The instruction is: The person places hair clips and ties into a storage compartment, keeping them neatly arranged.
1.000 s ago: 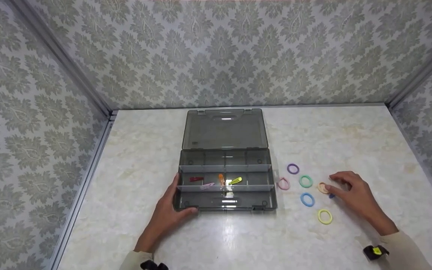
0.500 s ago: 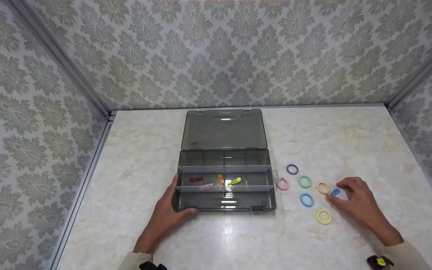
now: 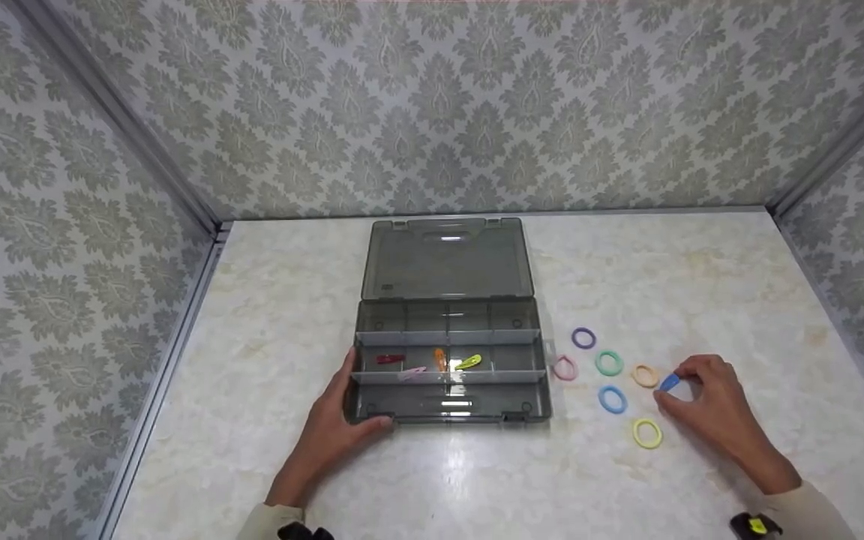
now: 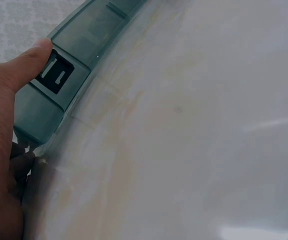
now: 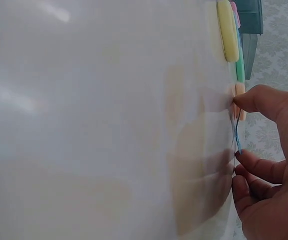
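Observation:
My left hand holds the front left corner of a dark see-through divided box, thumb on its front edge and fingers along its left side. The box lies open, lid folded back. In its middle row lie a red hair clip, a pink one, an orange one and a yellow one. On the right, my right hand pinches a blue hair clip between thumb and forefinger. In the right wrist view this clip appears edge-on, close over the tabletop.
Several hair ties lie between the box and my right hand: purple, green, pink, blue and yellow. A peach hair tie is beside the blue clip. Patterned wall panels border the marbled table.
My right hand has drawn slightly right of the peach hair tie, and the blue clip, mostly covered at first, now shows tilted between thumb and forefinger. The left hand stays on the box.

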A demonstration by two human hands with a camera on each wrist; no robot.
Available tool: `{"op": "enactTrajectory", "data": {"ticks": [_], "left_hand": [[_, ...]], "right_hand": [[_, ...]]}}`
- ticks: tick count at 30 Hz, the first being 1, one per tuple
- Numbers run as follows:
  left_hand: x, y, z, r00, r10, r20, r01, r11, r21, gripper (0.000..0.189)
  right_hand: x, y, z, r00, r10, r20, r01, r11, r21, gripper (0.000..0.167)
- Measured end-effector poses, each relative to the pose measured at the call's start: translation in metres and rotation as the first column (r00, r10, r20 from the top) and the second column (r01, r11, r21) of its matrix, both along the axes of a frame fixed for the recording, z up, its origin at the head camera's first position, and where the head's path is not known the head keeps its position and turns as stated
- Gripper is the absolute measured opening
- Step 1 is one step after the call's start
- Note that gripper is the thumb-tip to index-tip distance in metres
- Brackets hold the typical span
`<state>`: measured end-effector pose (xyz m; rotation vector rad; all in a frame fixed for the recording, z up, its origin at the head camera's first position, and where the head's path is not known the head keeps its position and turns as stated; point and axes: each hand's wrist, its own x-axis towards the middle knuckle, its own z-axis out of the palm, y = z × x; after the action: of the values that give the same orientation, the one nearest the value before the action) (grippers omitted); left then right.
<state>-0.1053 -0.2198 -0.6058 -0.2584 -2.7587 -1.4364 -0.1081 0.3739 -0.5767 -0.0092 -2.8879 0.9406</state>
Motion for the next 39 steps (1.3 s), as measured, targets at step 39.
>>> {"op": "enactTrajectory", "data": {"ticks": [39], "left_hand": [[0.000, 0.003, 0.002, 1.000, 0.017, -0.011, -0.018, 0.999, -0.044, 0.129]], "right_hand": [[-0.052, -0.091, 0.037, 0.963, 0.221, -0.157, -0.235, 0.969, -0.076, 0.036]]}}
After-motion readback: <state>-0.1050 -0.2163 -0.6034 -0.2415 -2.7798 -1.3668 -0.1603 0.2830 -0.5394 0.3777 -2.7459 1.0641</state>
